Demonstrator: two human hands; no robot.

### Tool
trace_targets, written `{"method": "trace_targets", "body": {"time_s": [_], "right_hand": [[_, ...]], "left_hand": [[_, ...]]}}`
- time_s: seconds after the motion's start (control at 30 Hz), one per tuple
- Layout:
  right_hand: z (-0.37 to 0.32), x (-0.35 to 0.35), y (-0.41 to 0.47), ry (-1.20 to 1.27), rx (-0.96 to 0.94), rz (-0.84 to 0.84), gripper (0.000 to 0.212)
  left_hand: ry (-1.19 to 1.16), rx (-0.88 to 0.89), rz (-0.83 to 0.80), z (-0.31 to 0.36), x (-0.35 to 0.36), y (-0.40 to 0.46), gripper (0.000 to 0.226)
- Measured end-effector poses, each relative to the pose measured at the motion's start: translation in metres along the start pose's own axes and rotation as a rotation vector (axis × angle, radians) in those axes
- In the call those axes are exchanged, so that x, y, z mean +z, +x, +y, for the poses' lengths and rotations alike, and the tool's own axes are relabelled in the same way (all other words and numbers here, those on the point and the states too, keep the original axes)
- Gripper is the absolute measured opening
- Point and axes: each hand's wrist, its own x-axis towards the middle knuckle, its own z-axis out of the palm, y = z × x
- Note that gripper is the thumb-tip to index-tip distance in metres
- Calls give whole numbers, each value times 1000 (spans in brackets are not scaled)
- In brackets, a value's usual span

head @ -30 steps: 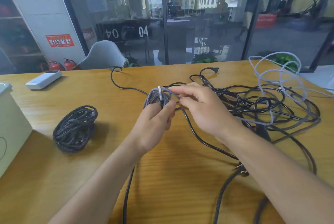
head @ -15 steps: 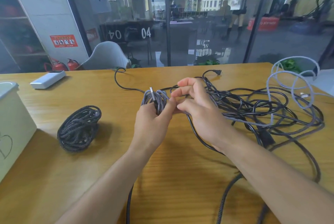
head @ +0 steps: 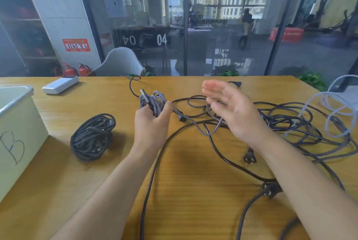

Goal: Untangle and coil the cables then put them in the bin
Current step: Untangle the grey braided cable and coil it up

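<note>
grey coil [head: 153,102] gripped in left hand [head: 151,121] so loops are kept together | right hand [head: 232,111] spread, nothing held | tangle [head: 286,123] at 3 o'clock on table [head: 193,191] | bin [head: 17,123] at 9 o'clock

Soft, even daylight comes from 12 o'clock through the dark-framed glass wall [head: 186,26], which carries faint reflections. The yellow wooden table [head: 193,191] shows weak shadows toward 6 o'clock. The raised right hand [head: 230,109] is motion-blurred. Straight lines bow at 3 and 9 o'clock.
</note>
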Motion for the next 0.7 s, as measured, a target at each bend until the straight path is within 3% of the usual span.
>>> {"method": "trace_targets", "body": {"time_s": [0.07, 0.13, 0.23, 0.37, 0.53, 0.7], "right_hand": [[10, -12, 3, -456, -146, -45, 29], [13, -22, 3, -602, -156, -101, 26], [12, -26, 1, -442, -21, -207, 16], [17, -24, 2, -428, -38, -182, 10], [13, -32, 2, -518, -179, -116, 30], [8, -30, 0, -522, -135, -141, 53]], "left_hand": [[-7, -14, 26, 0, -2, 2, 48], [-23, -29, 49, 0, -6, 5, 46], [-37, -35, 61, -1, -9, 7, 44], [-65, -51, 60, -4, -12, 11, 41], [-118, -66, 45, -3, -16, 12, 24], [-210, -96, 41, 2, -20, 13, 19]]}}
